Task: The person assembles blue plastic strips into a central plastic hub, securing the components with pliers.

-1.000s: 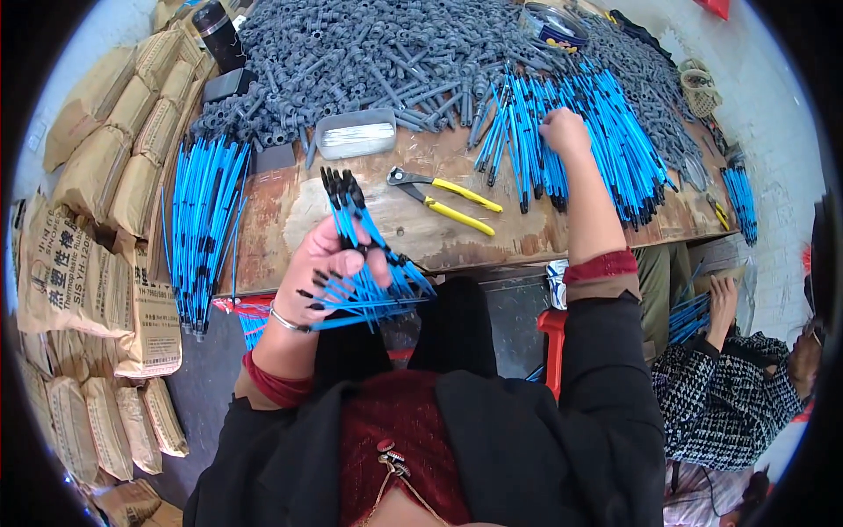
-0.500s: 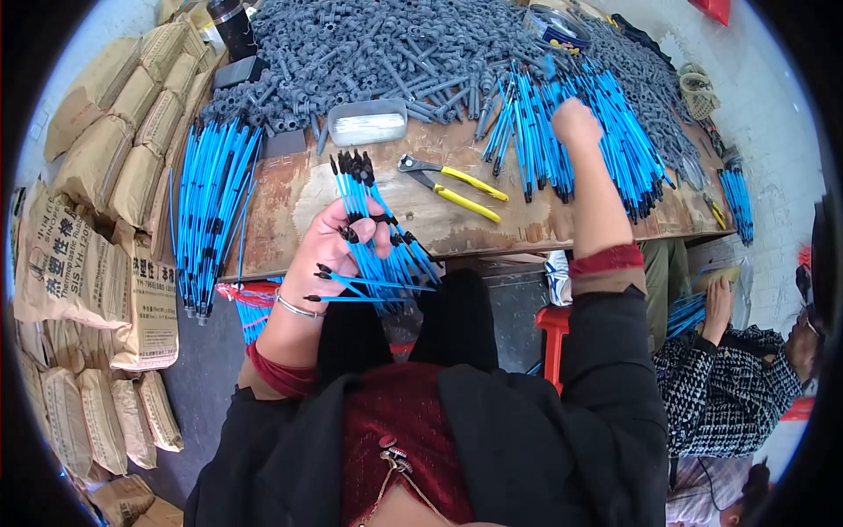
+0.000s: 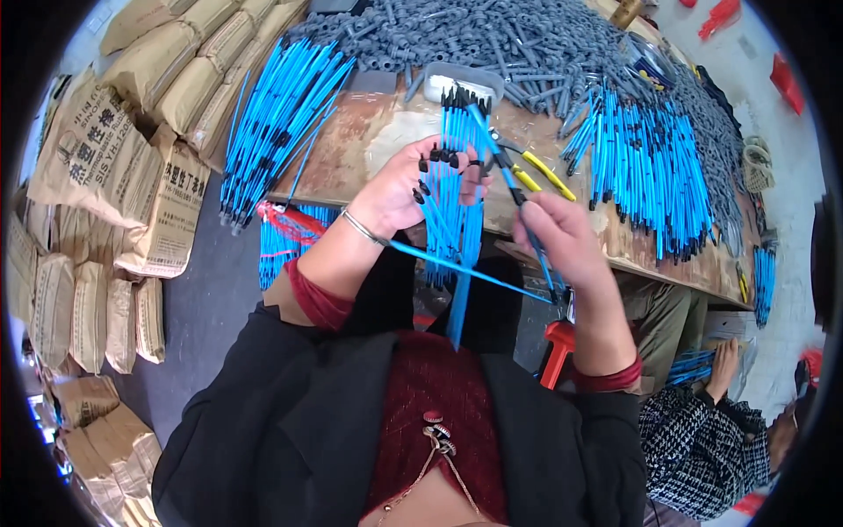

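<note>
Your left hand (image 3: 399, 189) is closing its fingers around a bundle (image 3: 457, 189) of blue rods with black tips, held over the bench (image 3: 369, 145) edge at 12 o'clock from your chest, while your right hand (image 3: 562, 241) is pinching one rod (image 3: 518, 198) between thumb and fingers just beside the bundle. Judging by the loose rod (image 3: 465, 268) slanting out at 4 o'clock, you are better off levelling the black tips before laying this one in. You are working with one bundle, one pair of yellow pliers (image 3: 531, 167), one grey tray (image 3: 465, 81); the rods are too many to count.
</note>
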Motion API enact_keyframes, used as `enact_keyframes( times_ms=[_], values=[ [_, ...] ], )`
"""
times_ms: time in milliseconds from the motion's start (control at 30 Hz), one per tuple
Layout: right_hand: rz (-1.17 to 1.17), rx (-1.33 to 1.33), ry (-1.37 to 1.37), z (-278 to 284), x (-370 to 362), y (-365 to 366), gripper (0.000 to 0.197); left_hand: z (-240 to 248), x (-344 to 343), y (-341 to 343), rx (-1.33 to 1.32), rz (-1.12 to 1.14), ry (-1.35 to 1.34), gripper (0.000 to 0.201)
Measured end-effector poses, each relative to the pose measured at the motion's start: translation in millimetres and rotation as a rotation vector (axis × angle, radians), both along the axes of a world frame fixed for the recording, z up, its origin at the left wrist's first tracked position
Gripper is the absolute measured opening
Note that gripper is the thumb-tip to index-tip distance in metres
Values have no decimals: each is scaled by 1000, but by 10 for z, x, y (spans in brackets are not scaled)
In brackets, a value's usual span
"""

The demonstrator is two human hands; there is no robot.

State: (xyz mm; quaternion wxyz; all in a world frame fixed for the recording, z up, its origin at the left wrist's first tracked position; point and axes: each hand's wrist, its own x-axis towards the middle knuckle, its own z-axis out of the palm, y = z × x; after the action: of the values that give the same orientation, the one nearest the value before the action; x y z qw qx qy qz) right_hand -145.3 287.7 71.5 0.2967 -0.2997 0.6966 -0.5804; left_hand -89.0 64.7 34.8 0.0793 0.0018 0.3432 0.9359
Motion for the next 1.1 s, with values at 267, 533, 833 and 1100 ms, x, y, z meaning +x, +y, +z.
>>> enact_keyframes(
  times_ms=[267, 533, 833, 1100],
  values=[
    [-201, 156, 447, -413, 373, -234, 22, 92, 151, 172, -91, 41, 44, 22],
    [-86, 126, 585, -444, 635, -108, 19, 90, 609, 331, -384, -18, 86, 26],
    [-393, -247, 561, 343, 152, -194, 22, -116, 484, 328, -361, 266, 240, 26],
    [431, -4, 1009, 155, 564, -662, 34, -203, 1006, 325, -590, 87, 200, 21]
  ],
)
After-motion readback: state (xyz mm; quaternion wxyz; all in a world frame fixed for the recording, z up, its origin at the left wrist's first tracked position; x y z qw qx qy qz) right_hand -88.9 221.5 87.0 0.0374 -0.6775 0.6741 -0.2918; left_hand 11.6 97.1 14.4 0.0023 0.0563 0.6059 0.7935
